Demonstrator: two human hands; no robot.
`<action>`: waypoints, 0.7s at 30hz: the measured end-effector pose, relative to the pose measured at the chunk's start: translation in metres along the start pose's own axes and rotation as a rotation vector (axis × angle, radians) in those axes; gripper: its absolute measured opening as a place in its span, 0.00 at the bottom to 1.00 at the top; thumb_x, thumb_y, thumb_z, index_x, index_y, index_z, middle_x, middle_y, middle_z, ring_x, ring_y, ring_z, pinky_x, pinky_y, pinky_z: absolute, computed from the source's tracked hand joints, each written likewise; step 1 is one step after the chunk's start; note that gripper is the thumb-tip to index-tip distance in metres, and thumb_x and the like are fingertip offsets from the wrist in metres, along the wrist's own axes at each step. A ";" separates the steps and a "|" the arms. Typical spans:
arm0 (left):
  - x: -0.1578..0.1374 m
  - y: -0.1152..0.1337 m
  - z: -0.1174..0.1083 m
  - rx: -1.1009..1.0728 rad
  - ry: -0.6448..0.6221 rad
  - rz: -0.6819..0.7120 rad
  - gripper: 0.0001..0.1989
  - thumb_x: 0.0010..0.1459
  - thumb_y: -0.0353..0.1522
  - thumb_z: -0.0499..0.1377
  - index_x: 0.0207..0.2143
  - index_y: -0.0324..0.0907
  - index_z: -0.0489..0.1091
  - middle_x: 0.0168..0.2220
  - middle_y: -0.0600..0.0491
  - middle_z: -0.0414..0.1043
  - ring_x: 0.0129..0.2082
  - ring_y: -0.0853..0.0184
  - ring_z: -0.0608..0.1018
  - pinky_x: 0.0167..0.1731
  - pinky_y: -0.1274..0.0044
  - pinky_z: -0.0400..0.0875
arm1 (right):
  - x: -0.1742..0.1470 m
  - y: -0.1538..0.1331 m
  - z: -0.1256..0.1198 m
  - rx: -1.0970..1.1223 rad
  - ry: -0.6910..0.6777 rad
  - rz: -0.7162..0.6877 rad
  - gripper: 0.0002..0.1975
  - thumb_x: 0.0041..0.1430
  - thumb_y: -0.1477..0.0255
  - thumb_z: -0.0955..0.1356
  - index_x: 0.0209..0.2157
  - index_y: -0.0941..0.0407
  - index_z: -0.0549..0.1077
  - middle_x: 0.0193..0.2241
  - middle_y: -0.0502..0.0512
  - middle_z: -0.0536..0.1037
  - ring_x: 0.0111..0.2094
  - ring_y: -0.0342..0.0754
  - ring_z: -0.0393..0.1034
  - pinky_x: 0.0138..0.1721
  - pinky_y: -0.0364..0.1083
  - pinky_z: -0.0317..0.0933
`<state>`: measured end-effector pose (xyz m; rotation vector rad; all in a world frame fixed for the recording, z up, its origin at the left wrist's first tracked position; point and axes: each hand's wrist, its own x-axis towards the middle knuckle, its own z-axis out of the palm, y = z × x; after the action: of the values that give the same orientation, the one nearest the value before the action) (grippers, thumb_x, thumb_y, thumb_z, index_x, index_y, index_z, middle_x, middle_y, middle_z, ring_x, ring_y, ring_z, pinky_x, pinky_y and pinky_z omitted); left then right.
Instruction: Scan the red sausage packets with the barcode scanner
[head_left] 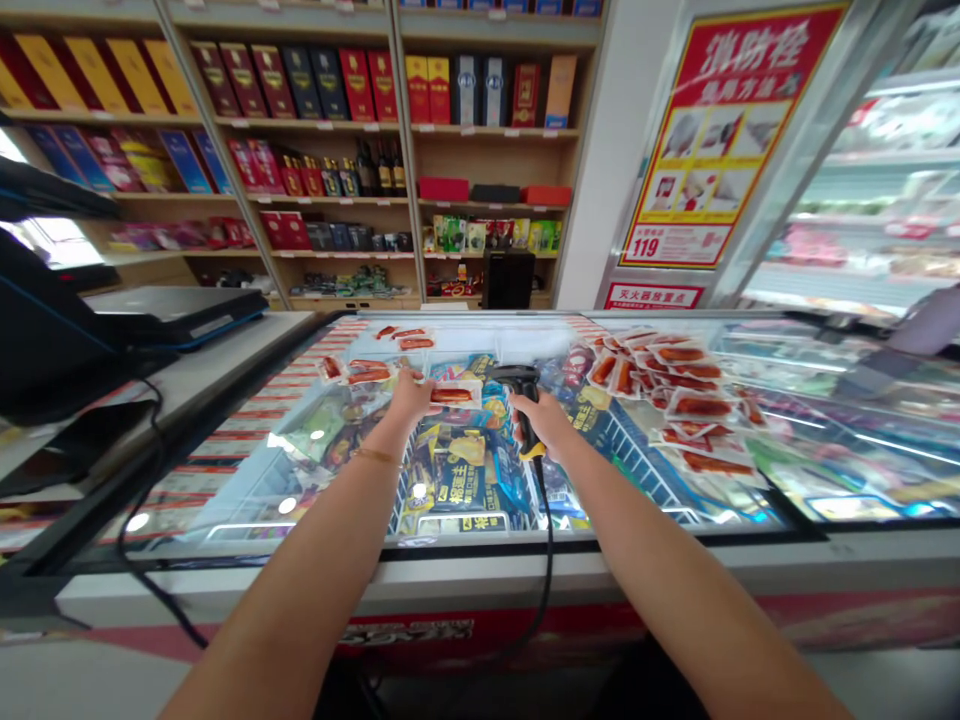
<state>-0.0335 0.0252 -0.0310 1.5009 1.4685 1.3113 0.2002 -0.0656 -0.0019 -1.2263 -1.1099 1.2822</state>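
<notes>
My left hand (411, 393) is closed on the edge of a flat packet of reddish-brown sausage (454, 395), above the freezer's glass top. My right hand (546, 418) is wrapped round the handle of a black barcode scanner (516, 374), whose head points left toward that packet. A black cable hangs from the scanner's base. Just beyond my left hand, several similar packets (369, 372) lie on the glass. To the right of the scanner, a larger heap of these packets (679, 378) is piled up.
Through the freezer's glass top (247, 480), wire baskets with colourful bags show. A black machine with a flat plate (187, 305) stands on the counter at left. Behind are shelves of boxes and bottles (315, 160), and a red fire-hydrant poster (701, 140). The scanner cable (550, 560) crosses the freezer's front edge.
</notes>
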 end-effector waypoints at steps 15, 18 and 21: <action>-0.014 0.005 0.000 -0.270 -0.213 -0.028 0.36 0.30 0.32 0.74 0.48 0.36 0.76 0.41 0.47 0.80 0.43 0.56 0.80 0.49 0.64 0.72 | -0.011 0.002 0.007 -0.073 -0.084 -0.054 0.11 0.54 0.65 0.71 0.35 0.55 0.67 0.18 0.43 0.69 0.12 0.41 0.64 0.14 0.40 0.58; -0.010 -0.001 0.002 -0.252 -0.187 0.024 0.37 0.31 0.36 0.74 0.49 0.36 0.76 0.44 0.44 0.80 0.44 0.55 0.80 0.49 0.64 0.72 | -0.016 -0.002 0.009 -0.100 -0.089 -0.051 0.10 0.54 0.66 0.70 0.34 0.55 0.67 0.17 0.43 0.69 0.12 0.41 0.64 0.14 0.40 0.58; -0.008 -0.005 0.005 -0.276 -0.183 0.029 0.36 0.34 0.38 0.73 0.49 0.35 0.76 0.44 0.43 0.79 0.43 0.55 0.80 0.48 0.64 0.73 | -0.019 -0.003 0.011 -0.117 -0.098 -0.064 0.10 0.54 0.66 0.70 0.34 0.55 0.66 0.18 0.43 0.69 0.11 0.41 0.65 0.13 0.40 0.58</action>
<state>-0.0295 0.0193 -0.0386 1.4217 1.1055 1.2970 0.1892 -0.0844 0.0030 -1.2147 -1.3003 1.2546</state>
